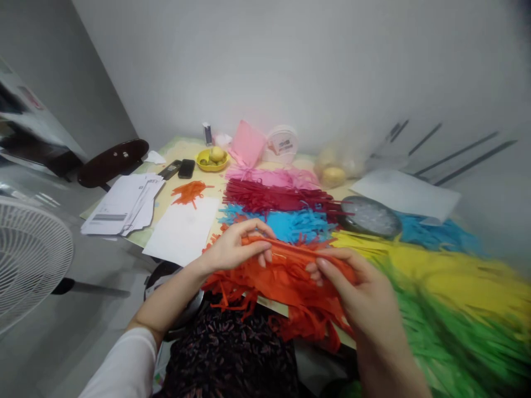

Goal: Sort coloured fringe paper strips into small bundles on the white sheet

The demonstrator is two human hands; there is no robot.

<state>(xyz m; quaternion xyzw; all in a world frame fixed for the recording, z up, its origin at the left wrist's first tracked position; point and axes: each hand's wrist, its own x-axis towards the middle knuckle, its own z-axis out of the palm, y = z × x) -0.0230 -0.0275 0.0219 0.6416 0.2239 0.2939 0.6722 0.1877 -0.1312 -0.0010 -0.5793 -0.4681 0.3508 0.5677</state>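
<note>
An orange strip of fringed tissue paper (pixel 286 250) is stretched level between my two hands, its cut fringe hanging down. My left hand (pixel 243 246) pinches its left end between thumb and fingers. On the right end, my right hand (pixel 352 279) closes the same way, thumb on top. More orange fringe (pixel 232 282) lies beneath them along the table's front edge. Just behind sit a blue fringe bundle (pixel 286 223), a dark red one (pixel 274 196) and a pink one (pixel 282 178).
Yellow fringe (pixel 448 262) and green fringe (pixel 435 326) spread at the right, near a grey oval dish (pixel 369 215). White paper (pixel 182 229), a printed stack (pixel 122 204), a phone (pixel 186 168) and a yellow bowl (pixel 205 161) lie left. A fan (pixel 33 265) stands at far left.
</note>
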